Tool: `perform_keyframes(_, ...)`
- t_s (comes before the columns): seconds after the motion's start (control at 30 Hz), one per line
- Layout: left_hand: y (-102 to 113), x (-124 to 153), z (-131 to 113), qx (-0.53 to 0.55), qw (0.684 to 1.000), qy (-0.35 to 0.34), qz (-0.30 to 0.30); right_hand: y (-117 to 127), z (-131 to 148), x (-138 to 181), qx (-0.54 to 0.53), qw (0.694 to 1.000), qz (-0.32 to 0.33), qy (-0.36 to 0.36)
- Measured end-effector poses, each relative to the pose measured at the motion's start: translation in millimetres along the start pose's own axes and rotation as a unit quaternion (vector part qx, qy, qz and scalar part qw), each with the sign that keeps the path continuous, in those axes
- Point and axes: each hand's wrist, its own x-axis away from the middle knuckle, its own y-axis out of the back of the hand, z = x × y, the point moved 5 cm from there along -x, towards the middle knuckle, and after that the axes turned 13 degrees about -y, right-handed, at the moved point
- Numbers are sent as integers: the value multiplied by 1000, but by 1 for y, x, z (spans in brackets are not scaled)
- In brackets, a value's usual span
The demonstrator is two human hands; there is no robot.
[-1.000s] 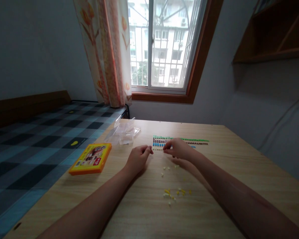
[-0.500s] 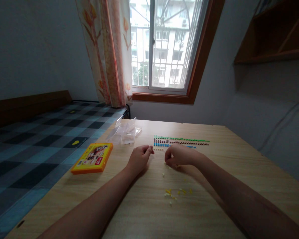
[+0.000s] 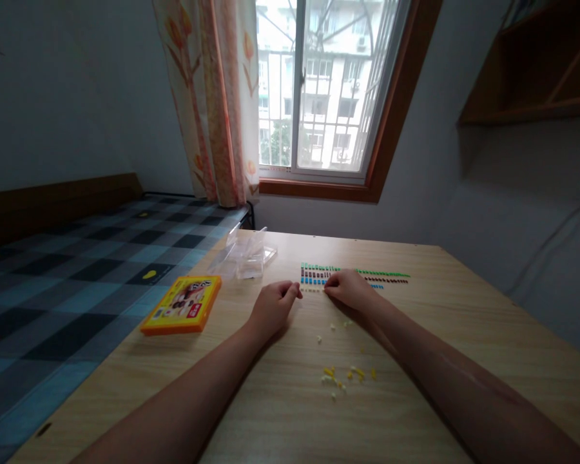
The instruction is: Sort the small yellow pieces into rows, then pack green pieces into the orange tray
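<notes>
Touching bead rows (image 3: 314, 276) — right hand (image 3: 348, 288), left hand (image 3: 270, 306) just beside.

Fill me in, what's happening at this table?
A person works at a table over neat rows of tiny coloured pieces. Their right hand has its fingertips at the left end of the rows; whether it pinches a piece is too small to tell. The left hand rests curled beside it. Nearer the person lie loose pieces, yellow and white. An orange box and a clear case sit to the left.
</notes>
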Motion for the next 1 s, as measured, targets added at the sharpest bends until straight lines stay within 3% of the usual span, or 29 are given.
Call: perform_keyframes(1.0,0,1,-2,2,1000,-3,4,2,5,6,23,999,-16,15)
